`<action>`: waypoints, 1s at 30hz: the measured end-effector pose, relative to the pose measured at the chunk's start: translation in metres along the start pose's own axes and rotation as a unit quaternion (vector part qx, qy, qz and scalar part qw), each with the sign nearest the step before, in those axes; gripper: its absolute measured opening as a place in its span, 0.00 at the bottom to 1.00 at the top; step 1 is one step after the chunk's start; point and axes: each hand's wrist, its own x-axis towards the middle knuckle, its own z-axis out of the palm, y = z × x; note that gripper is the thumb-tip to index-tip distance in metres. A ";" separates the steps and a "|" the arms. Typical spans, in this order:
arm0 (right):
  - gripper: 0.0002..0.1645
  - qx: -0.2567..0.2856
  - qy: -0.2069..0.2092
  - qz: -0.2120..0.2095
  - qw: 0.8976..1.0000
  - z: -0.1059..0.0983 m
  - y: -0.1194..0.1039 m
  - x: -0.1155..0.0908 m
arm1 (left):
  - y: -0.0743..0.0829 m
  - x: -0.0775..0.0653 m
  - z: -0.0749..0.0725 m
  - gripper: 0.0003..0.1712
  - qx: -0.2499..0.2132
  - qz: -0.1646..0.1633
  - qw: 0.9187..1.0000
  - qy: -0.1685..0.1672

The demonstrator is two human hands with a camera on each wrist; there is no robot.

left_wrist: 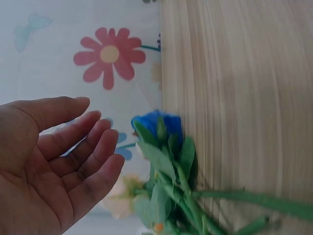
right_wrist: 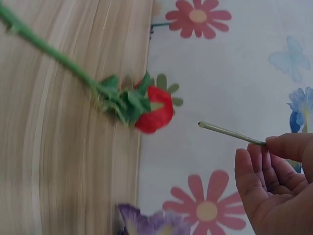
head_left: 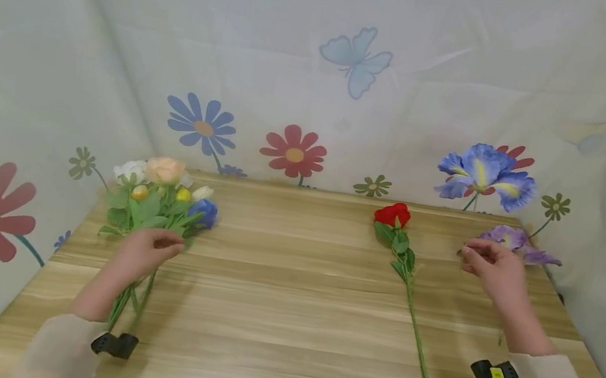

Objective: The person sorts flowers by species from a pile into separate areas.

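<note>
In the head view my right hand [head_left: 495, 272] is raised over the right side of the table. Its thumb and forefinger pinch the stem [right_wrist: 230, 132] of a blue iris [head_left: 486, 173], whose bloom stands above the hand. Over the stems of a mixed bunch of flowers [head_left: 154, 208] on the left hovers my left hand [head_left: 147, 250]. Its fingers are loosely bent and hold nothing in the left wrist view. A blue flower [left_wrist: 161, 125] of that bunch lies beyond the fingertips. Partly hidden behind the right hand is a purple iris [head_left: 504, 236].
A red rose [head_left: 393, 214] with a long green stem lies right of centre on the wooden table [head_left: 269, 329]. A printed cloth backdrop [head_left: 281, 27] with flowers and a butterfly rises along the table's back and sides.
</note>
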 end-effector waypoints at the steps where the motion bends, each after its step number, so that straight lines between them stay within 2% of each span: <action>1: 0.26 -0.004 0.007 0.002 1.000 -0.005 0.003 -0.001 | -0.003 -0.001 -0.003 0.21 0.003 -0.005 1.000 -0.001; 8: 0.28 -0.068 0.028 0.016 0.997 -0.037 0.028 -0.002 | -0.023 -0.009 -0.018 0.25 0.025 -0.054 0.998 -0.015; 13: 0.27 -0.124 0.031 0.021 0.992 -0.052 0.044 -0.002 | -0.035 -0.010 -0.020 0.25 0.043 -0.070 0.996 -0.016; 19: 0.27 -0.135 0.036 0.028 0.990 -0.064 0.063 0.000 | -0.051 -0.004 -0.014 0.21 0.073 -0.060 0.995 -0.001; 23: 0.26 -0.151 0.037 0.043 0.987 -0.069 0.073 0.000 | -0.060 0.000 -0.009 0.19 0.077 -0.053 0.996 0.000; 30: 0.26 -0.181 0.033 0.063 0.981 -0.069 0.086 0.003 | -0.068 0.002 -0.004 0.20 0.083 -0.064 0.994 -0.034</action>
